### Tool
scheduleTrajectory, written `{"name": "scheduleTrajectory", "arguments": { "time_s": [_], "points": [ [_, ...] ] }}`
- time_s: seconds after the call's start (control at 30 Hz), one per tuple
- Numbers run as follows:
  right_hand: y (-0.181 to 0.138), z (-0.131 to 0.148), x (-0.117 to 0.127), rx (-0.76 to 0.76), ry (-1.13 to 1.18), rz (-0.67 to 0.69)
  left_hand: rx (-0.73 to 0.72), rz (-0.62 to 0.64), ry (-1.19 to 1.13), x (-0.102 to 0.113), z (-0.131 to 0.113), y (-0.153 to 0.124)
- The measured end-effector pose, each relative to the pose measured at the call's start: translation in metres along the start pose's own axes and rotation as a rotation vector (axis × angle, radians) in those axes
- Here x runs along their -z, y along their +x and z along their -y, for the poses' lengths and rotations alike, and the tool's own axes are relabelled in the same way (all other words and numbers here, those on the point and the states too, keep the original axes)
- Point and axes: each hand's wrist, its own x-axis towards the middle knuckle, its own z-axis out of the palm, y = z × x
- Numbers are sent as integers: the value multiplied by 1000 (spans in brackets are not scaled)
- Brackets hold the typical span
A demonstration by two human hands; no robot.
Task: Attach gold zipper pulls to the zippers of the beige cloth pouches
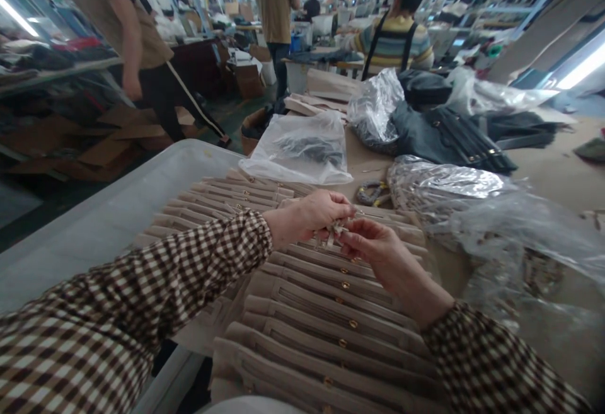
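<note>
Rows of overlapping beige fabric panels (302, 319) with zipper slots and small gold-coloured fittings lie in front of me. Above them, my left hand (307, 215) is closed, its fingers gathered round a small bunch of pale beige strips (334, 232). My right hand (385, 253) meets it from the right, thumb and fingertips pinched on the same bunch. Exactly what the strips are is too small to make out. Just beyond my hands, a pair of scissors with wrapped handles (372, 193) rests on the table.
A pale plastic bin (118, 193) stands to the left. Clear plastic bags (454, 181) fill the right side, a white bag (302, 146) lies ahead, and dark bags (439, 130) are piled farther back. A walking person (127, 29) is at the left; others are beyond the table.
</note>
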Motion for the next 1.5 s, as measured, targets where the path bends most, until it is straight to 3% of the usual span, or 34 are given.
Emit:
{"name": "scheduleTrajectory", "arguments": {
  "time_s": [0.2,0.33,0.4,0.47,0.63,0.8,0.97,1.13,1.33,1.4,1.5],
  "points": [
    [-2,0,-4,187,20,-111,-37,-50,-233,-5,3,4],
    [-10,-1,-3,491,-360,-199,-11,-95,-399,-7,0,5],
    [-13,-3,-4,537,-543,-173,9,-118,-434,-9,-1,5],
    [-13,-5,-6,480,-554,-153,19,-136,-441,-11,0,6],
    [-9,-4,-12,304,-273,-78,3,-163,-393,-14,4,4],
    [-20,8,-2,139,-145,70,19,-163,-305,-11,2,-4],
    [-28,9,18,30,-198,89,67,-174,-107,-5,3,-10],
    [-23,6,30,1,-245,95,95,72,312,-7,5,-21],
    [-23,1,34,42,-318,132,64,167,593,-6,9,-20],
    [-23,-1,38,61,-407,131,21,207,661,-5,12,-16],
    [-23,-3,44,148,-755,87,-40,211,835,-6,13,-9]
  ]
}}
